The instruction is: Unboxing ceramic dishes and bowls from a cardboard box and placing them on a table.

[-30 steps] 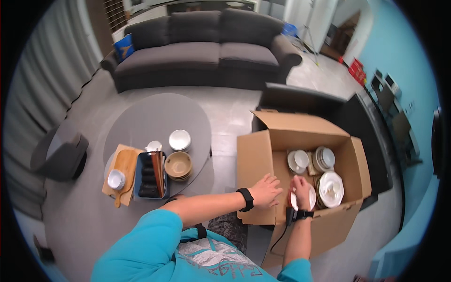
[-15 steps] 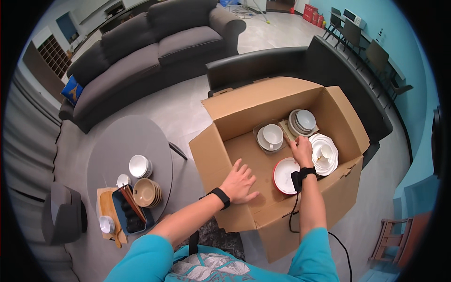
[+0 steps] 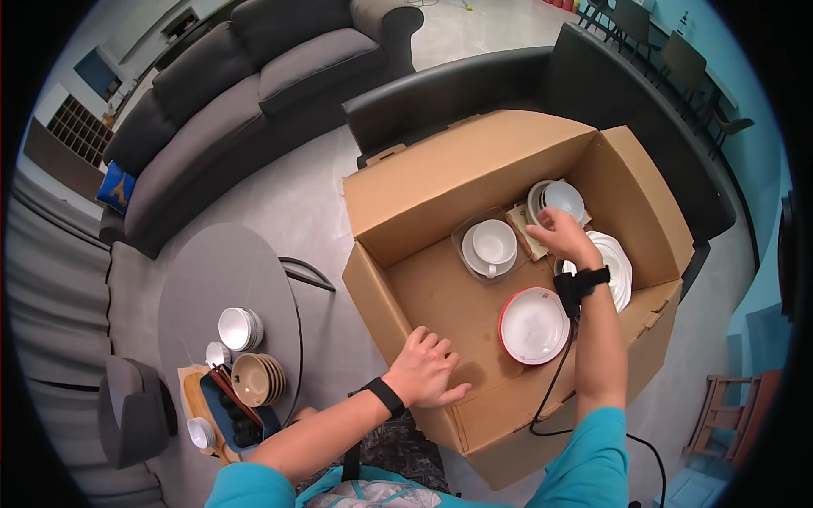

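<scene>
Right hand (image 3: 569, 237) moved nearer smooth round bowls (image 3: 564, 201), grip unclear, left hand (image 3: 421, 372), fingers spread

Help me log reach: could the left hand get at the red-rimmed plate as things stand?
Probably yes: nothing lies in the box between the left hand and the red-rimmed plate.

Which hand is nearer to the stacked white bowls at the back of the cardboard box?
Right. The right hand is close in front of the bowls; the left hand is farther, over the box's left flap.
</scene>
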The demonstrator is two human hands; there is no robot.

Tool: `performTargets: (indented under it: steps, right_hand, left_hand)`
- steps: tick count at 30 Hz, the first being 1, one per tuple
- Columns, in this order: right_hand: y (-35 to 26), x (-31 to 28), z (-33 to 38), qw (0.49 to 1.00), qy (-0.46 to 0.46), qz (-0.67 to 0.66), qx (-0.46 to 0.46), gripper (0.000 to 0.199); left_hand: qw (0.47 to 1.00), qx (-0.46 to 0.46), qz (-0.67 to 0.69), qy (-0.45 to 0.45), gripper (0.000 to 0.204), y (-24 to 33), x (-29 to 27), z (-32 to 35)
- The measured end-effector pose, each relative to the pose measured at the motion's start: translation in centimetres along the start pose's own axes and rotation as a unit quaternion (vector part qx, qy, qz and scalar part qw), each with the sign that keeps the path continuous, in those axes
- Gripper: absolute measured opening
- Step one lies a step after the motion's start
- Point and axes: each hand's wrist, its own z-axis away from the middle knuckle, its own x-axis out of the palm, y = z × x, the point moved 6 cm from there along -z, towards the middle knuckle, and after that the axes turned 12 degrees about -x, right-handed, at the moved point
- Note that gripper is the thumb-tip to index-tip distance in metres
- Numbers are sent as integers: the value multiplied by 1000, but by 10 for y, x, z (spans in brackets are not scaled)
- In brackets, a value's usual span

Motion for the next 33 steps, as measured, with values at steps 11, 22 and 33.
performTargets:
  steps: [11, 22, 33]
  right_hand:
    - [61, -25, -25, 954, 73, 261, 127, 35]
    - [135, 62, -48, 920, 76, 355, 146, 18]
    - [150, 77, -69, 898, 101, 424, 57, 16]
  left_hand:
    - [1000, 6, 13, 28, 49, -2, -2, 1]
    - [1000, 9, 4, 11, 49, -2, 3, 2]
    - [1000, 4, 11, -11, 46, -1, 4, -14]
